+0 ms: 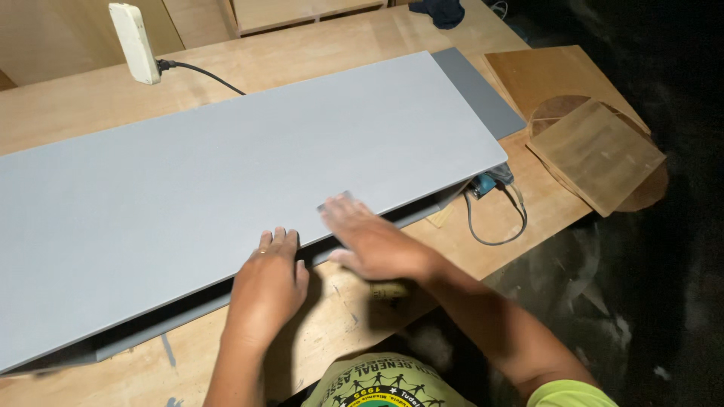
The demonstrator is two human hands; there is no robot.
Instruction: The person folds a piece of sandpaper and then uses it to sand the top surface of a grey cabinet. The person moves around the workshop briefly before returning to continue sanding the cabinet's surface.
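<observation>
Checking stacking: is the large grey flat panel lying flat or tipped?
Tipped: the large grey flat panel rests on a lower grey board, shadowed gap beneath.

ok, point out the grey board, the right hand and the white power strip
grey board (226, 166): head view, middle of its top face
right hand (373, 245): head view, back of the hand, blurred, at the board's near edge
white power strip (134, 41): head view, middle of its casing

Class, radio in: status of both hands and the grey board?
Left hand flat on grey board edge. Right hand blurred, pressing small pad there. Power tool beneath far corner.
</observation>
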